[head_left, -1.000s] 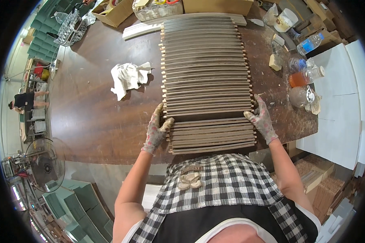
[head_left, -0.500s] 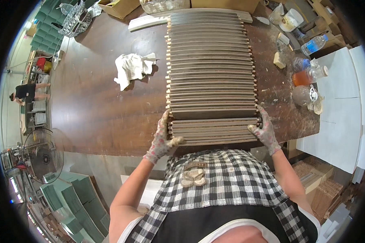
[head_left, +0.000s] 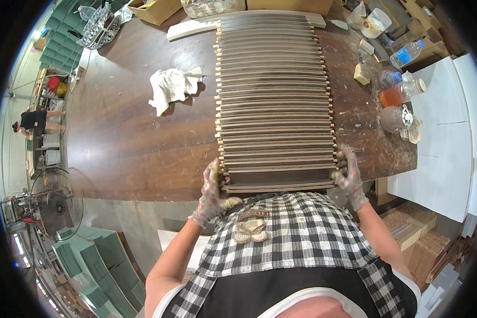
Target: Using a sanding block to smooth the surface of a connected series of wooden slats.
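Note:
A long row of narrow dark wooden strips (head_left: 275, 100) lies side by side on the table, with pale peg-like ends sticking out along both sides. A dark gap separates the row from a few strips (head_left: 278, 187) at the table's front edge. My left hand (head_left: 211, 193), in a patterned work glove, is at the left ends of the nearest strips, its thumb and fingers spread apart. At their right ends, my right hand (head_left: 350, 179), in a similar glove, has its fingers bent and apart from the thumb. Neither hand visibly grips a strip.
A crumpled white cloth (head_left: 175, 89) lies left of the row on the brown table (head_left: 127, 138). Bottles (head_left: 395, 97), a white tub (head_left: 376, 23) and a yellowish block (head_left: 362, 74) stand along the right. A pale board (head_left: 193, 29) lies behind. At far left are a fan (head_left: 56, 203) and another person (head_left: 34, 121).
Several strips from the near group now join the long row. The gap has shifted toward me, leaving fewer strips at the front edge. Both hands have moved slightly nearer to me.

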Tool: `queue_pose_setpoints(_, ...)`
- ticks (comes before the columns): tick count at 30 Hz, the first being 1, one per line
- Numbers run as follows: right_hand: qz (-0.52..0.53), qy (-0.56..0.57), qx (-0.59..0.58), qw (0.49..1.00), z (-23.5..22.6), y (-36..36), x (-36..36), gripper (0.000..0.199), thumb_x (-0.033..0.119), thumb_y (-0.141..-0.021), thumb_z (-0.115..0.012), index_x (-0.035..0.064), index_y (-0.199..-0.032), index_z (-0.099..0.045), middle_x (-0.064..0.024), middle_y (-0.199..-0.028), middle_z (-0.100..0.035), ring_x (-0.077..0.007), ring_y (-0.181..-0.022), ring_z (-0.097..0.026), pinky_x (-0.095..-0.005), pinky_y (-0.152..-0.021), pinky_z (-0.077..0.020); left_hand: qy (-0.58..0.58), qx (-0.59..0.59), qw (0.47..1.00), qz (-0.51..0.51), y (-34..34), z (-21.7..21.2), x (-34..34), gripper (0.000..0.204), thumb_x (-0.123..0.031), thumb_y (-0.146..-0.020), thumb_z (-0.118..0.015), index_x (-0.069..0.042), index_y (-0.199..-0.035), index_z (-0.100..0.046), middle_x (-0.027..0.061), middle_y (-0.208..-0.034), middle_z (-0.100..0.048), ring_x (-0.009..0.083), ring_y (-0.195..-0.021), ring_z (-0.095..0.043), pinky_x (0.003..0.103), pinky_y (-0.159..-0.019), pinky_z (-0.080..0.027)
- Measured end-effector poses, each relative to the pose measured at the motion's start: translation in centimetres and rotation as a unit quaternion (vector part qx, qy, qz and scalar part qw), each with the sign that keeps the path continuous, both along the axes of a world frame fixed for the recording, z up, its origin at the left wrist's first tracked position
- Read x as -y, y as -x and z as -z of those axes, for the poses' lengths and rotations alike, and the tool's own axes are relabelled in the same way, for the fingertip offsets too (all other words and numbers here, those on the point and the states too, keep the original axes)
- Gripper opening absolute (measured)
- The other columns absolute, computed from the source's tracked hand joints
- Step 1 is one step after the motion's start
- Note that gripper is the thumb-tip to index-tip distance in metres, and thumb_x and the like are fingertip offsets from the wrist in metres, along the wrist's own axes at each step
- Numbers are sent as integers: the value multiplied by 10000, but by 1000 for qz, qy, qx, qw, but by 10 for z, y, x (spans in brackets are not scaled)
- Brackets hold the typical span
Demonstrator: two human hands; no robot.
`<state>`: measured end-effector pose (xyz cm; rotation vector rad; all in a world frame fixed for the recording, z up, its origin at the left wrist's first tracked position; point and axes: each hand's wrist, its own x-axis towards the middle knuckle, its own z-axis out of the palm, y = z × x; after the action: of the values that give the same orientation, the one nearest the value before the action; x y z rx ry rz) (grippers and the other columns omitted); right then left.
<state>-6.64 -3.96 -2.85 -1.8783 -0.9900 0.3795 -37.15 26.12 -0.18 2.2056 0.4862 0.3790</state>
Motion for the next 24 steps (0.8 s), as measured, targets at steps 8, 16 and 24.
queue_pose_setpoints(8, 102, 90, -38, 990, 14, 19, 15, 829, 406, -819, -764, -16, -1416, -374, -202, -1372, -475, -333, -1259, -494, -415, -1072, -401, 152, -5, 979, -139, -6, 13, 18, 922, -74, -804, -774, -39, -1522, -196, 181, -1349, -486, 259, -1158, -578, 362, -924, -534)
queue_pose_setpoints(16, 46, 131, 205, 969, 29, 19, 14, 843, 462, -800, -752, -11, -1400, -397, -229, -1329, -481, -393, -1252, -463, -457, -1060, -388, -138, -23, 984, -109, -22, 3, 18, 965, -371, -767, -801, 5, -1485, -277, 240, -1430, -417, 375, -1287, -457, 436, -1025, -449)
queue_pose_setpoints(24, 13, 166, 241, 956, -55, 5, -61, 724, 457, -986, -437, 10, -1516, -227, -192, -1552, -272, -324, -1446, -240, -458, -1195, -174, -144, -12, 986, -77, -28, 0, 14, 1008, -409, -694, -812, 15, -1462, -314, 267, -1433, -411, 450, -1286, -424, 509, -1062, -368)
